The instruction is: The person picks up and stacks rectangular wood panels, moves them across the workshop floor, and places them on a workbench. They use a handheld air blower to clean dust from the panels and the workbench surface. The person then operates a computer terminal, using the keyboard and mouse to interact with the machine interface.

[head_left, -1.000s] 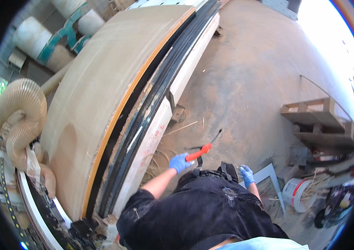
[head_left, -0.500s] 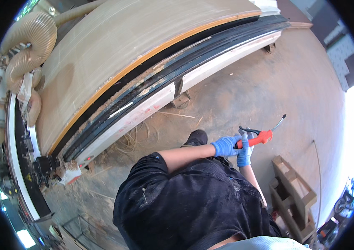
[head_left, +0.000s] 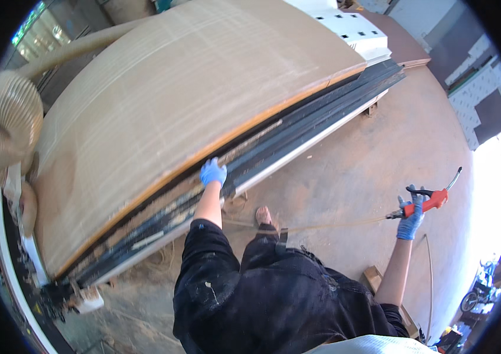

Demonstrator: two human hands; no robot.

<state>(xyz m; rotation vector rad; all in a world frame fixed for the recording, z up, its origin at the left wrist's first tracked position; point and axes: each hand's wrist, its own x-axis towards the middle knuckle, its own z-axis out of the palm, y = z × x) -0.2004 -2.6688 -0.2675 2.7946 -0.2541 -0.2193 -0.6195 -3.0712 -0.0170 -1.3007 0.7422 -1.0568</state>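
Observation:
My right hand (head_left: 411,222), in a blue-grey glove, grips a red air blow gun (head_left: 434,202) out to the right, above the floor. The gun has a black lever and a bent metal nozzle pointing away. A pale hose (head_left: 333,225) runs leftward from its rear fitting. In a blue glove, my left hand (head_left: 213,172) reaches forward to the dusty dark rail (head_left: 251,158) along the machine bed's edge. Its fingers look loosely spread, and I see nothing held; the fingertips are small and partly hidden. Beside it lies the large tan board (head_left: 203,88) on the bed.
Wood dust and chips lie along the rail. A ribbed duct (head_left: 17,106) hangs at the far left, near a machine gantry (head_left: 11,253). Cardboard pieces (head_left: 373,276) stand on the floor at my right, by a thin rod (head_left: 429,283). Stacked panels (head_left: 398,38) lie at the far right.
My hands have parted. The left let go of the blow gun's area and reached forward-left to the rail; the right carried the blow gun to the right. My view has shifted.

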